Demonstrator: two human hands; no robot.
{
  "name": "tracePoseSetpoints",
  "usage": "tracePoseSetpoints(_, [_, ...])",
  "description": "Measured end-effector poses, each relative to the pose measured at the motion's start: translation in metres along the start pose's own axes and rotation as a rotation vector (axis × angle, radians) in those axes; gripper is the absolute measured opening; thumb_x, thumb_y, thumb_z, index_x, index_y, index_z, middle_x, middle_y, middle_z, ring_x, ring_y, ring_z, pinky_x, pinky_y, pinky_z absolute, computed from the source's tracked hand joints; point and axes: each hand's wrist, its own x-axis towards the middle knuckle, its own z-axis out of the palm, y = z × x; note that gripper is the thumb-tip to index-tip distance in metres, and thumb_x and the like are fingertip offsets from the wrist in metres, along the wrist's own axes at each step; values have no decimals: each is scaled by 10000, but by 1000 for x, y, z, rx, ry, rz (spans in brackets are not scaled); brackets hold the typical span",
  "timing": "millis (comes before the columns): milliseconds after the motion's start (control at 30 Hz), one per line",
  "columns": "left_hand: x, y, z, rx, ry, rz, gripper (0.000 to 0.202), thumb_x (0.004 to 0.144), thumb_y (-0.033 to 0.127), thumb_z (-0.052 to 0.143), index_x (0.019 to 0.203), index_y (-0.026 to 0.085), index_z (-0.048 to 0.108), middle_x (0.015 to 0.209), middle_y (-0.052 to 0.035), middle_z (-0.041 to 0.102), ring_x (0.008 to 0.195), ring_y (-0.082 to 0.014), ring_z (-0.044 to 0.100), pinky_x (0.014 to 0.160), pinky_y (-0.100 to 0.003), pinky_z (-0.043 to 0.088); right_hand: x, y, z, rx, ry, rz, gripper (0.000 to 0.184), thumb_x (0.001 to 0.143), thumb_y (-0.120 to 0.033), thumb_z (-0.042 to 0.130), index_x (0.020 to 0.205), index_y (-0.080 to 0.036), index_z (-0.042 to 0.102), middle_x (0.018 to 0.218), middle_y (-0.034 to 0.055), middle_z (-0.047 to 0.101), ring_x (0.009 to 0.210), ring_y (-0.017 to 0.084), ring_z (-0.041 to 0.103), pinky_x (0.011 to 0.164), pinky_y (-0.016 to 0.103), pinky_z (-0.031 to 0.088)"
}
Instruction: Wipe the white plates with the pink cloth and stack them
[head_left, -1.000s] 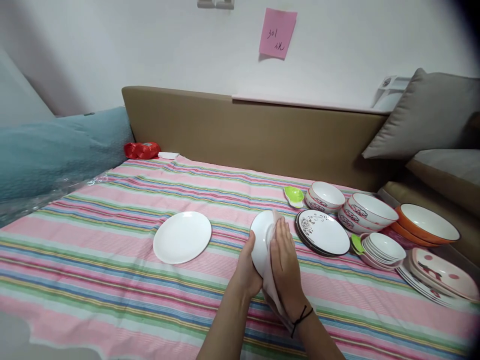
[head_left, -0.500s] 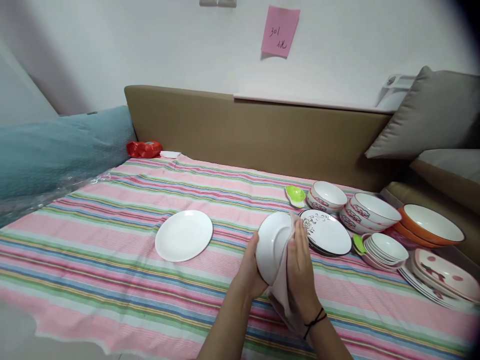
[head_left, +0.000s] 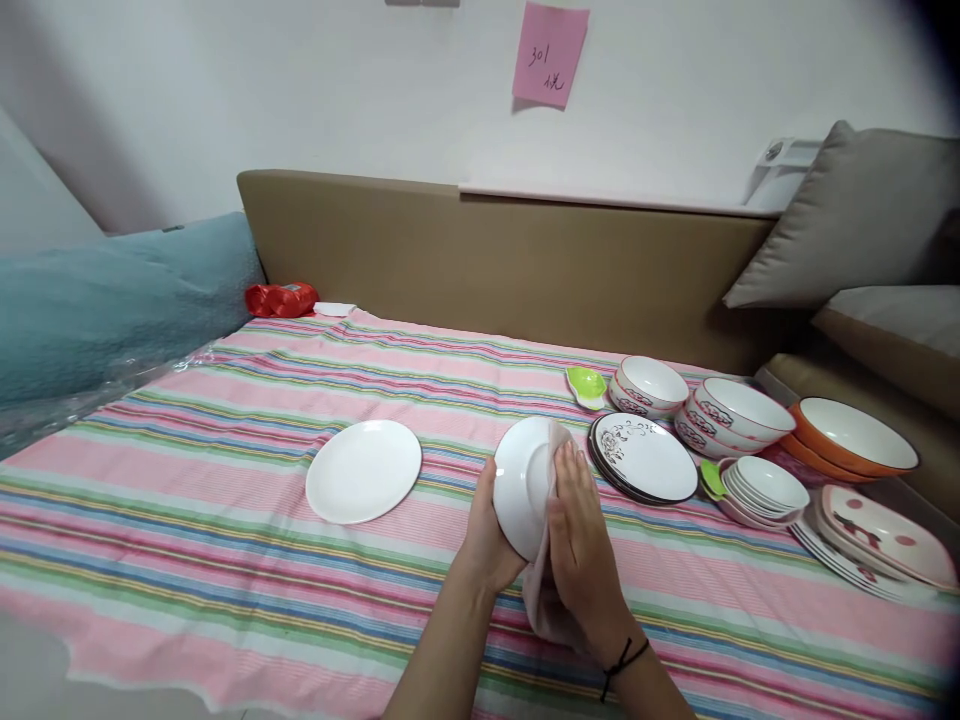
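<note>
My left hand (head_left: 486,535) grips a white plate (head_left: 521,480) by its lower left rim and holds it tilted upright above the striped cloth. My right hand (head_left: 581,545) lies flat against the plate's face, fingers together, pressing a pale cloth (head_left: 541,600) onto it. The cloth hangs down below my palm. A black cord sits round my right wrist. A second white plate (head_left: 364,484) lies flat on the striped cloth to the left, apart from both hands.
A pink striped cloth (head_left: 225,420) covers the surface. At the right are patterned plates (head_left: 645,458), red-patterned bowls (head_left: 731,410), an orange bowl (head_left: 855,440), small white dishes (head_left: 765,485), a green dish (head_left: 585,385) and spotted plates (head_left: 877,535). A tan board (head_left: 487,260) backs it.
My right hand with the cloth slid down and back across the plate's face. The plate moved slightly left in my left hand. The view shifted a little.
</note>
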Motion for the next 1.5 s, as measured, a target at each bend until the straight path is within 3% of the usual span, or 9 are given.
tracePoseSetpoints(233, [4, 1, -4, -52, 117, 174, 617, 878, 561, 431, 1179, 59, 628, 1053, -153, 717, 1148, -278, 595, 1054, -370, 398, -6, -3, -9, 130, -270, -161, 541, 978, -245, 294, 1509, -276, 195, 1561, -11, 234, 1440, 220, 196, 1181, 481, 218])
tracePoseSetpoints(433, [2, -7, 2, 53, 89, 63, 536, 888, 513, 463, 1164, 91, 644, 1066, -128, 716, 1160, -261, 588, 1071, -348, 373, 4, 2, 2, 123, -86, -6, 593, 990, -285, 284, 1527, -231, 39, 1595, 24, 31, 1460, 259, 54, 1177, 555, 150])
tracePoseSetpoints(567, [5, -10, -3, 11, 123, 60, 561, 871, 554, 466, 1087, 77, 669, 1013, -135, 721, 1113, -267, 614, 1064, -355, 377, 3, -6, -2, 130, -220, -187, 562, 982, -262, 299, 1521, -248, 140, 1582, 2, 155, 1455, 247, 115, 1186, 513, 173])
tracePoseSetpoints(733, [6, 6, -6, -61, 110, 78, 718, 815, 679, 432, 1011, 36, 681, 896, -172, 722, 1069, -317, 629, 1040, -420, 395, -15, -12, -7, -10, -325, -329, 561, 960, -217, 330, 1507, -255, 211, 1550, -18, 267, 1452, 240, 132, 1167, 472, 241])
tracePoseSetpoints(867, [3, 16, -3, -97, 29, 167, 675, 856, 644, 383, 1148, 98, 652, 1045, -144, 718, 1120, -292, 609, 1046, -413, 388, -22, -11, 2, -45, -154, -211, 584, 963, -224, 327, 1520, -246, 153, 1571, 19, 204, 1454, 269, 111, 1163, 532, 205])
tracePoseSetpoints(1033, [-4, 11, -3, 16, 12, 69, 675, 857, 642, 390, 1270, 145, 587, 1127, -123, 701, 1200, -301, 556, 1052, -439, 379, -12, 10, 8, 208, 74, 159, 562, 999, -313, 247, 1525, -263, 55, 1597, 24, 47, 1461, 248, 45, 1173, 555, 131])
tracePoseSetpoints(1200, [-9, -9, -3, 260, 70, -58, 576, 866, 539, 497, 1249, 122, 606, 1121, -121, 705, 1212, -282, 548, 1071, -382, 365, 12, 31, 4, 463, 143, 349, 525, 1006, -403, 158, 1499, -234, 221, 1566, 43, 219, 1441, 208, 184, 1183, 507, 143])
tracePoseSetpoints(1367, [-5, -20, 1, 241, 60, -63, 587, 876, 571, 461, 1231, 128, 612, 1179, -114, 675, 1247, -264, 515, 1093, -355, 332, 27, 6, -1, 319, 10, 55, 492, 1001, -345, 164, 1401, -238, 429, 1475, 22, 404, 1409, 207, 263, 1179, 512, 173])
tracePoseSetpoints(1500, [0, -15, -3, 48, 84, 30, 690, 842, 692, 366, 1172, 148, 633, 1173, -99, 664, 1201, -224, 549, 1063, -307, 360, 22, -18, 0, 232, -168, -174, 461, 980, -272, 237, 1386, -237, 453, 1442, 12, 453, 1408, 215, 272, 1169, 495, 236])
